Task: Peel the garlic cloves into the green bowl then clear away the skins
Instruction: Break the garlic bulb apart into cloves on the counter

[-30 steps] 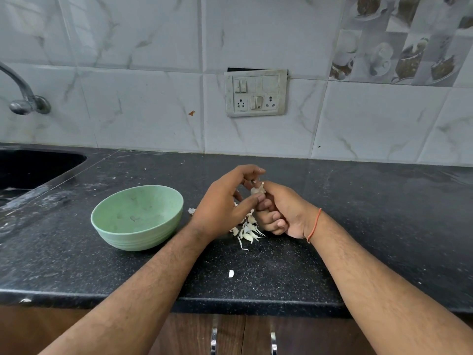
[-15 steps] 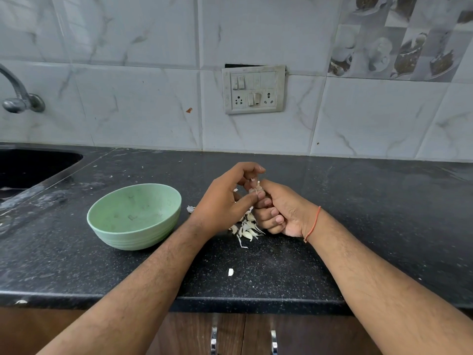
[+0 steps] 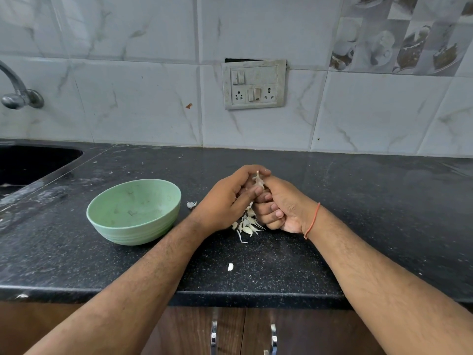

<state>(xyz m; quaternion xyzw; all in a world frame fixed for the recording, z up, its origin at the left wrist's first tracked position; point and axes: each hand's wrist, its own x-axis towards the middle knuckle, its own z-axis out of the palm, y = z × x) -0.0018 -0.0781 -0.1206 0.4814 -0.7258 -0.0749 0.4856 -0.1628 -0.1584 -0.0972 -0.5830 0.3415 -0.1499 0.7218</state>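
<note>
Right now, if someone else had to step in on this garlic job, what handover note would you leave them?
Left hand and right hand both pinch one garlic clove, raised above the counter, mid-peel.
Loose cloves and skins lie in a pile under the hands; stray skin bits lie nearer the counter edge.
Green bowl sits left of the hands; no peeled cloves visible inside.
Left to do: finish this clove, peel the rest into the bowl, clear skins.

Matt green plastic-looking bowl (image 3: 133,210) at mid-left on speckled black stone counter (image 3: 358,213) w/ semi-gloss finish; papery garlic skins (image 3: 246,225); glossy marble-look wall tiles (image 3: 143,103) up top.
</note>
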